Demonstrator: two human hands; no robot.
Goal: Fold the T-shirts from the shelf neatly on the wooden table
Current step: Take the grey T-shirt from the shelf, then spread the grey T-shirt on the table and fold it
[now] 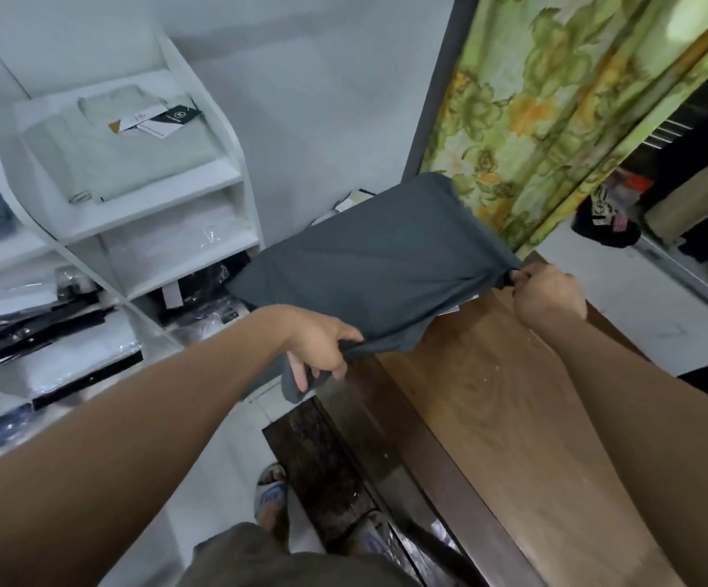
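Nearest me, my left hand (322, 345) grips one corner of the grey T-shirt (369, 264) at 11 o'clock, just off the wooden table (492, 417); my right hand (549, 296) pinches the other corner at 1 o'clock. Stretched between them, the shirt hangs above the table's far end, white shelf (153, 222) at 10 o'clock

1 head view, downward (close)

A clothing shop; white shelves (140, 213) hold folded, tagged shirts (119, 154) and plastic-wrapped garments (47, 332).
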